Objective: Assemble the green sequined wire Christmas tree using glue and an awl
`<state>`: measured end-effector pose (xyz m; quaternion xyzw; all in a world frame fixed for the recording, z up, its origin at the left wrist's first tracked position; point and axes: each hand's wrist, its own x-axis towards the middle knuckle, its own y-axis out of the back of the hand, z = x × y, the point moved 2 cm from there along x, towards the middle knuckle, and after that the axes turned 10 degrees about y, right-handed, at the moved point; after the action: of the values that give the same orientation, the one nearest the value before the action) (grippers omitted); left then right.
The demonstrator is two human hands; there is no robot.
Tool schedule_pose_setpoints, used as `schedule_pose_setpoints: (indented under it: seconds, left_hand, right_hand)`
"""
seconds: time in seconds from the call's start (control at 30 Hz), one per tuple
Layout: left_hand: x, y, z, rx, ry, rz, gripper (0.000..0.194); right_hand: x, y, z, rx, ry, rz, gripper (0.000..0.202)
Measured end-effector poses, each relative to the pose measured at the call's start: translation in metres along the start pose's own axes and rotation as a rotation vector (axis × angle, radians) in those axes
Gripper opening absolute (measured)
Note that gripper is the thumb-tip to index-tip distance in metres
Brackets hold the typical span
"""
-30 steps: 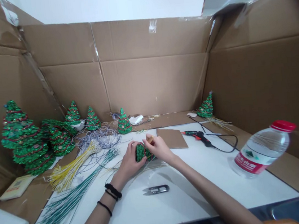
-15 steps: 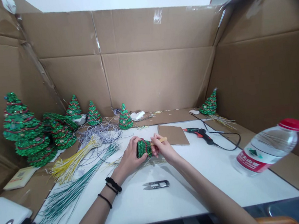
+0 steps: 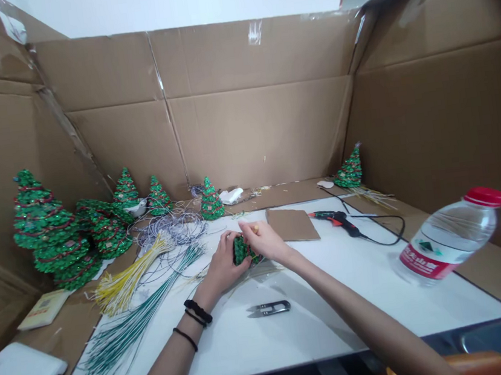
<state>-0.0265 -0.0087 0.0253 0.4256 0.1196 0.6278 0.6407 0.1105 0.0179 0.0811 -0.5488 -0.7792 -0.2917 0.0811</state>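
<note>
**A:** What do you see, starting with the biggest things?

**B:** I see cardboard walls (image 3: 261,125) closing in a white table (image 3: 346,297). At far left stands a cluster of large green sequin trees (image 3: 55,236), with smaller ones along the far edge. On the right a clear water bottle (image 3: 451,239) with a red cap leans near the table's edge. Long green wires (image 3: 131,330) and a bunch of yellow wires (image 3: 125,279) lie spread on the left.

**A:** And the hands?

**B:** In the middle of the table my left hand (image 3: 221,267) curls around a small green tree (image 3: 241,250), gripping its left side. My right hand (image 3: 264,242) presses against its right side, fingers pinched together at the top; I cannot tell what they pinch.

**A:** Anything smaller?

**B:** A glue gun (image 3: 337,220) lies far right of the hands, beside a cardboard square (image 3: 292,224). Small snips (image 3: 268,309) lie just near of the hands.
</note>
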Motion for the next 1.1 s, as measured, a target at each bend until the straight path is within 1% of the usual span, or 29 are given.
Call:
schedule_pose_setpoints:
  seconds: [0.07,0.1,0.17,0.2,0.23,0.3,0.37,0.43,0.5,0.57,0.67,0.73,0.83,0.9,1.03,1.1]
  left_hand:
    - [-0.001,0.001,0.002,0.002,0.0,-0.003,0.056]
    - [-0.002,0.001,0.003,0.002,0.006,-0.003,0.055]
    - [-0.003,0.001,0.005,0.005,0.022,-0.003,0.054]
    - [-0.003,0.001,0.005,0.007,0.027,-0.001,0.053]
    - [-0.003,0.0,0.004,0.01,0.029,0.001,0.054]
    - [-0.003,0.0,0.003,0.016,0.029,0.004,0.054]
    - [-0.002,0.0,0.002,0.016,0.03,0.003,0.055]
    - [-0.002,0.0,0.001,0.009,0.033,0.003,0.054]
    - [-0.002,0.001,0.001,0.001,0.036,0.002,0.052]
    - [-0.002,0.002,0.002,-0.002,0.038,-0.003,0.051]
    - [-0.002,0.002,0.003,0.009,0.038,-0.012,0.052]
    - [-0.002,0.002,0.003,0.019,0.033,-0.01,0.053]
    - [-0.003,0.001,0.003,0.034,0.03,-0.011,0.053]
    - [-0.003,0.001,0.004,0.043,0.029,-0.013,0.052]
    - [-0.004,0.002,0.007,0.05,0.02,-0.016,0.05]
    - [-0.005,0.003,0.007,0.053,0.014,-0.014,0.051]
  right_hand:
    - [-0.004,-0.005,0.016,0.191,-0.163,0.0,0.053]
    - [-0.007,-0.007,0.022,0.279,-0.218,0.015,0.054]
    - [-0.014,-0.01,0.028,0.391,-0.262,0.076,0.055]
    - [-0.018,-0.011,0.028,0.406,-0.262,0.109,0.055]
    - [-0.021,-0.011,0.027,0.389,-0.247,0.143,0.055]
    - [-0.025,-0.01,0.018,0.259,-0.161,0.181,0.051]
    - [-0.026,-0.006,0.007,0.055,-0.029,0.169,0.045]
    - [-0.025,0.0,-0.003,-0.105,0.067,0.137,0.041]
    - [-0.022,0.008,-0.01,-0.161,0.096,0.13,0.041]
    - [-0.019,0.016,-0.014,-0.166,0.099,0.133,0.042]
    - [-0.018,0.022,-0.015,-0.155,0.112,0.119,0.044]
    - [-0.019,0.023,-0.009,-0.086,0.073,0.111,0.044]
    - [-0.022,0.02,0.005,0.144,-0.095,0.119,0.044]
    - [-0.026,0.018,0.014,0.292,-0.178,0.164,0.044]
    - [-0.034,0.012,0.024,0.491,-0.228,0.262,0.042]
    - [-0.037,0.011,0.023,0.501,-0.239,0.285,0.042]
